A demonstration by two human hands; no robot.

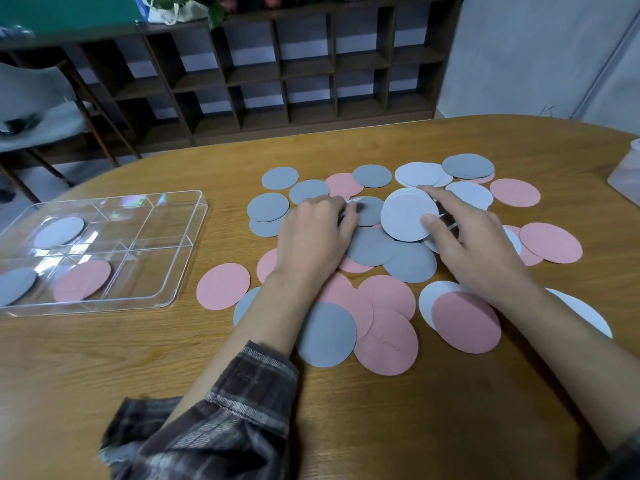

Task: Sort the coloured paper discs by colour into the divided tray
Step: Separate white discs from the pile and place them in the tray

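We see a scattered pile of pink, grey and white paper discs (388,296) on an oval wooden table (450,427). The right hand (474,251) pinches a tilted white paper disc (407,216) between thumb and forefinger near the pile's centre. The left hand (315,237), at nine o'clock of that disc, curls over grey discs; we cannot tell what it grips. The clear plastic divided tray (187,251), at nine o'clock of the pile, holds one white, one grey and one pink disc in separate compartments. No writing is legible.
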